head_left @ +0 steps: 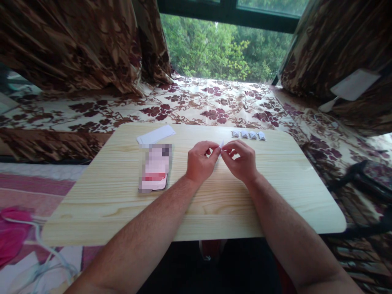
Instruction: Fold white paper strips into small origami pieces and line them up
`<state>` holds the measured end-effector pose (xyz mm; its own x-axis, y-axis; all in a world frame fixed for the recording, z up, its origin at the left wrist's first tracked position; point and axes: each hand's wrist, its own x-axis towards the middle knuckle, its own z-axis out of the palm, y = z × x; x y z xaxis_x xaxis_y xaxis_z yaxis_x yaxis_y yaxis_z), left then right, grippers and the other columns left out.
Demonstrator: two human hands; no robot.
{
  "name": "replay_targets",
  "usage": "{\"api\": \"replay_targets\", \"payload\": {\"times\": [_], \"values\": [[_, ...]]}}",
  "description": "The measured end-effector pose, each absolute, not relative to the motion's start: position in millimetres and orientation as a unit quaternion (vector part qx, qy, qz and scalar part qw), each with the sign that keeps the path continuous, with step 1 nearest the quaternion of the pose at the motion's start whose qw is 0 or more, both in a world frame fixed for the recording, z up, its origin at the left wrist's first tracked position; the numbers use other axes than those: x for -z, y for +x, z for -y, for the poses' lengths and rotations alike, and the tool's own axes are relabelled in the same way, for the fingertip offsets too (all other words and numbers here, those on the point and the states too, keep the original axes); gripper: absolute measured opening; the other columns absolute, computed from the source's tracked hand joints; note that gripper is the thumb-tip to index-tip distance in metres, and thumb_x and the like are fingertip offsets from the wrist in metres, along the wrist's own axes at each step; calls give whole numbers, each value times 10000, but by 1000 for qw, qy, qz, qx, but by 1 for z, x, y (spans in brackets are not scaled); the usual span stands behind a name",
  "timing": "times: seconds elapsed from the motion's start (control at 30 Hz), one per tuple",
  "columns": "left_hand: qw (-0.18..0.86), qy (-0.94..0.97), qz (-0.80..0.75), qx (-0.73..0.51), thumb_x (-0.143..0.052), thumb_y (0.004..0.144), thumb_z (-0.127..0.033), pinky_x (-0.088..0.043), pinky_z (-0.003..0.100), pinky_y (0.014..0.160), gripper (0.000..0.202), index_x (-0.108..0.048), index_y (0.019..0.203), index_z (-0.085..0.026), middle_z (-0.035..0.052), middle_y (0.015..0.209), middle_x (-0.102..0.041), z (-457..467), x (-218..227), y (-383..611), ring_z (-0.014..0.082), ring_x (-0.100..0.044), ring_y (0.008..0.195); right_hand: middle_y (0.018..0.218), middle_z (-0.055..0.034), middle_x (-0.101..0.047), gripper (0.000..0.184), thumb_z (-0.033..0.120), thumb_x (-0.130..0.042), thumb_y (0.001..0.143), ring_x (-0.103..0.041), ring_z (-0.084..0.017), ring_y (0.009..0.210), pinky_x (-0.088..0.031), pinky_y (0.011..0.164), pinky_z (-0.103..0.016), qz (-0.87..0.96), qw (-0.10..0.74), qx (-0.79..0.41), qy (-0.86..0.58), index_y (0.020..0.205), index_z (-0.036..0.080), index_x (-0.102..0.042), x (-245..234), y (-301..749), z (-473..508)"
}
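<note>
Over the middle of the wooden table [202,216], my left hand [200,160] and my right hand [241,158] meet fingertip to fingertip. Between them they pinch a small piece of white paper [221,144], its tip poking up above the fingers. Most of the paper is hidden, so its folds cannot be made out. Just beyond my right hand, several small folded white paper pieces [248,135] stand in a row near the far edge. To the left of my left hand lies a phone [156,163], partly blurred out. Behind it rests a stack of white paper strips [156,134].
A floral-covered ledge [211,100] runs behind the table below the window [223,49], with patterned curtains [92,45] at the sides. A white lamp [355,84] stands at the right. White cables [38,232] and pink cloth [14,234] lie at lower left.
</note>
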<state>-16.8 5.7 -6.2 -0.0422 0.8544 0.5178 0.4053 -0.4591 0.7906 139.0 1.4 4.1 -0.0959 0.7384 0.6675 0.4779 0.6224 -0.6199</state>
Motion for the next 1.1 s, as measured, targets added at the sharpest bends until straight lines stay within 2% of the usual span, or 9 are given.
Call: {"api": "replay_targets", "payload": {"times": [0.2,0.43,0.77,0.97,1.1], "values": [[157,684,-461,-544,-670,871,-327,-477,308,718,123,-746,879,-230,37,831,-724,-7,9,-18,181,-611,778,862,-38,-678,72,183,-662,839,-628,-135,704,-555,611,-268,728,533,-122,-414,880,216,-710,-6,139,0],[116,709,-443,-536,-660,892,-330,-484,339,776,123,-749,891,-245,42,873,-752,-7,10,-18,214,-637,908,852,-35,-676,65,176,-648,847,-613,-131,697,-544,612,-265,729,534,-117,-413,832,217,-697,-6,140,0],[92,720,-438,-530,-645,904,-322,-489,340,774,132,-745,878,-240,42,864,-751,-6,9,-18,207,-643,873,868,-28,-675,100,143,-625,840,-605,-125,696,-536,624,-264,740,522,-128,-405,838,218,-690,-6,142,-2],[109,696,-456,-544,-654,893,-319,-499,313,728,132,-743,851,-231,32,818,-730,-5,8,-16,184,-626,799,834,-17,-672,110,138,-634,821,-617,-135,721,-535,631,-263,747,507,-134,-408,876,219,-683,-6,143,-2],[125,672,-474,-555,-679,866,-323,-508,297,739,118,-740,856,-222,31,833,-726,-5,7,-15,179,-640,818,816,-14,-678,89,160,-645,827,-624,-137,720,-525,614,-259,742,511,-135,-412,886,218,-679,-4,142,-4]]}}
